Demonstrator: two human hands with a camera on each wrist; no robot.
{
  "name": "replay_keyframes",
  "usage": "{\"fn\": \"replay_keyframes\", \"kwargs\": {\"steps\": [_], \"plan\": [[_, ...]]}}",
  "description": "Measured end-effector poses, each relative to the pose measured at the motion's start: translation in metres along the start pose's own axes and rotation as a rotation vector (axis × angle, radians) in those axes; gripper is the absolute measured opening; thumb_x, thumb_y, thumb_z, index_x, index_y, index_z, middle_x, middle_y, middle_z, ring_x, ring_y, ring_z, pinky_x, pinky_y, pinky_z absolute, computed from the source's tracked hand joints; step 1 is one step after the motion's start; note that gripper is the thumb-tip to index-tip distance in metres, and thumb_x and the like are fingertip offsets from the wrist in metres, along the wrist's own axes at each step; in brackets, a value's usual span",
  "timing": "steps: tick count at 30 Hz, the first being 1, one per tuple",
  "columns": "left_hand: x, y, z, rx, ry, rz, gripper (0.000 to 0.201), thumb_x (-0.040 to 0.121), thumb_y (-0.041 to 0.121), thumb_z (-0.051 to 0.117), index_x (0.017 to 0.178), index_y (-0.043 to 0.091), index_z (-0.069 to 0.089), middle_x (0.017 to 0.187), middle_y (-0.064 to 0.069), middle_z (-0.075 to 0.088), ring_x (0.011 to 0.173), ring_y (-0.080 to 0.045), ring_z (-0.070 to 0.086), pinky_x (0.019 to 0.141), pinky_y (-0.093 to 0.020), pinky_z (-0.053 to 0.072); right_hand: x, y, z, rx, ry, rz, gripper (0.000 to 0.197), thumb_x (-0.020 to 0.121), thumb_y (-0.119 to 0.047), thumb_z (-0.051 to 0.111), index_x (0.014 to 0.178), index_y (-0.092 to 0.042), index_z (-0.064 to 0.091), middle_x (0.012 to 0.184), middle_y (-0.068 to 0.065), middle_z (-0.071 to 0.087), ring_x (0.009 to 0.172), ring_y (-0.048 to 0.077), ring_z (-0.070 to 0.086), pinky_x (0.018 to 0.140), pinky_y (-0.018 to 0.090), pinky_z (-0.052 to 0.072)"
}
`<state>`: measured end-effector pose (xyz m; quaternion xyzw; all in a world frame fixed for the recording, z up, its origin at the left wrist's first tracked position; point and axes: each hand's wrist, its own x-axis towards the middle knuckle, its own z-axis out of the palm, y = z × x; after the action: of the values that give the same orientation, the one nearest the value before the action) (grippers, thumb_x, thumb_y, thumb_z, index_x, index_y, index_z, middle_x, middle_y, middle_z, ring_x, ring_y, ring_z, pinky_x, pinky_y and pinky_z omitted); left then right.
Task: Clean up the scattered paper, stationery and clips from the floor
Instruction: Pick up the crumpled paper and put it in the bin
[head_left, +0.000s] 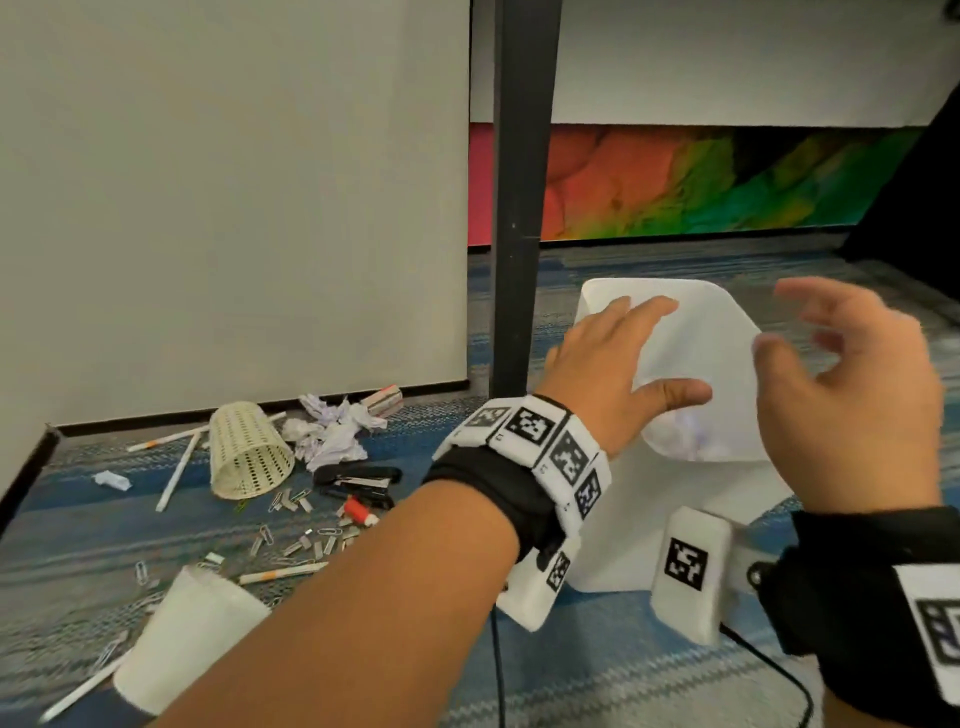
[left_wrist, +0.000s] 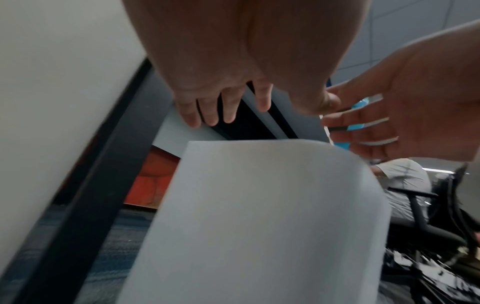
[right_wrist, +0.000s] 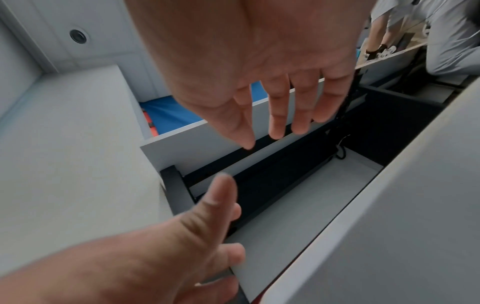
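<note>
A white plastic bin stands on the carpet beside a dark desk leg, and crumpled paper shows faintly through its wall. My left hand is spread over the bin's mouth with straight fingers, holding nothing. In the left wrist view the left hand sits above the bin rim. My right hand hovers at the bin's right side, fingers apart and empty; the right wrist view shows the right hand open too. Crumpled paper, paper clips, pencils and a black stapler lie on the floor to the left.
A wicker basket lies on its side by the white panel. A white cup lies tipped near my left forearm, with a pencil beside it. A small red item sits among the clips. A black cable runs across the carpet.
</note>
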<state>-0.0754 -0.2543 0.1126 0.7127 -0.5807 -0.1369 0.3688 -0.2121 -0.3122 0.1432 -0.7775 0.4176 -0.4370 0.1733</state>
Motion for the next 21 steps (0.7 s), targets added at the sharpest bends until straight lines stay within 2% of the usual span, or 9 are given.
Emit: {"fn": "replay_keyframes", "kwargs": {"steps": [2, 4, 6, 8, 10, 13, 16, 18, 21], "plan": [[-0.014, -0.016, -0.012, 0.004, 0.093, -0.013, 0.059, 0.084, 0.054, 0.051, 0.136, 0.029, 0.038, 0.142, 0.001, 0.041, 0.132, -0.024, 0.033, 0.108, -0.049, 0.03, -0.004, -0.016, 0.006, 0.072, 0.015, -0.059, 0.032, 0.086, -0.017, 0.052, 0.116, -0.025, 0.057, 0.106, -0.003, 0.054, 0.105, 0.017, 0.051, 0.086, 0.034, 0.042], [-0.035, -0.04, -0.032, 0.055, 0.166, -0.04, 0.047, 0.085, 0.052, 0.045, 0.126, 0.029, 0.048, 0.127, 0.003, 0.052, 0.12, -0.022, 0.042, 0.102, -0.045, 0.036, -0.013, -0.039, 0.019, 0.185, -0.036, -0.137, 0.028, 0.086, -0.016, 0.051, 0.11, -0.029, 0.058, 0.101, -0.008, 0.054, 0.092, 0.008, 0.052, 0.077, 0.028, 0.044], [-0.06, -0.073, -0.055, 0.157, 0.158, -0.116, 0.037, 0.085, 0.048, 0.043, 0.115, 0.031, 0.055, 0.11, 0.008, 0.058, 0.108, -0.02, 0.048, 0.095, -0.042, 0.039, -0.025, -0.06, 0.042, 0.341, -0.169, -0.205, 0.025, 0.086, -0.013, 0.052, 0.102, -0.031, 0.058, 0.092, -0.009, 0.059, 0.081, 0.004, 0.054, 0.068, 0.019, 0.044], [-0.086, -0.112, -0.078, 0.258, 0.118, -0.225, 0.025, 0.087, 0.042, 0.046, 0.106, 0.032, 0.058, 0.097, 0.011, 0.061, 0.099, -0.018, 0.052, 0.092, -0.041, 0.041, -0.04, -0.075, 0.079, 0.453, -0.354, -0.222, 0.022, 0.087, -0.011, 0.054, 0.098, -0.029, 0.061, 0.083, -0.008, 0.061, 0.074, 0.004, 0.056, 0.064, 0.013, 0.042], [-0.113, -0.147, -0.1, 0.351, 0.058, -0.358, 0.016, 0.089, 0.034, 0.05, 0.102, 0.031, 0.059, 0.091, 0.011, 0.062, 0.092, -0.017, 0.056, 0.088, -0.039, 0.044, -0.057, -0.083, 0.129, 0.422, -0.541, -0.214, 0.021, 0.088, -0.011, 0.054, 0.098, -0.028, 0.063, 0.079, -0.007, 0.061, 0.07, 0.006, 0.055, 0.065, 0.016, 0.043], [-0.149, -0.193, -0.128, 0.481, -0.082, -0.595, 0.017, 0.09, 0.034, 0.049, 0.104, 0.03, 0.058, 0.095, 0.005, 0.064, 0.09, -0.02, 0.06, 0.085, -0.036, 0.049, -0.08, -0.083, 0.206, 0.192, -0.836, -0.227, 0.023, 0.087, -0.014, 0.052, 0.104, -0.027, 0.061, 0.086, -0.003, 0.061, 0.076, 0.014, 0.057, 0.075, 0.029, 0.048], [-0.183, -0.243, -0.16, 0.557, -0.154, -0.827, 0.017, 0.089, 0.037, 0.05, 0.103, 0.03, 0.057, 0.091, 0.004, 0.06, 0.093, -0.021, 0.06, 0.084, -0.037, 0.052, -0.103, -0.087, 0.271, -0.013, -1.093, -0.256, 0.027, 0.087, -0.018, 0.049, 0.111, -0.026, 0.059, 0.103, 0.003, 0.063, 0.095, 0.023, 0.059, 0.085, 0.033, 0.048], [-0.208, -0.279, -0.181, 0.591, -0.16, -0.955, 0.014, 0.089, 0.035, 0.05, 0.101, 0.03, 0.056, 0.091, 0.003, 0.059, 0.091, -0.022, 0.06, 0.081, -0.035, 0.052, -0.116, -0.095, 0.307, -0.093, -1.194, -0.302, 0.029, 0.087, -0.019, 0.048, 0.114, -0.025, 0.058, 0.11, 0.006, 0.062, 0.103, 0.026, 0.057, 0.087, 0.033, 0.046], [-0.239, -0.325, -0.2, 0.59, -0.178, -1.078, 0.012, 0.087, 0.031, 0.054, 0.099, 0.029, 0.054, 0.097, -0.002, 0.061, 0.084, -0.022, 0.058, 0.078, -0.033, 0.051, -0.125, -0.105, 0.355, -0.187, -1.251, -0.341, 0.033, 0.087, -0.02, 0.047, 0.119, -0.021, 0.055, 0.12, 0.01, 0.056, 0.111, 0.03, 0.054, 0.093, 0.035, 0.044]]}}
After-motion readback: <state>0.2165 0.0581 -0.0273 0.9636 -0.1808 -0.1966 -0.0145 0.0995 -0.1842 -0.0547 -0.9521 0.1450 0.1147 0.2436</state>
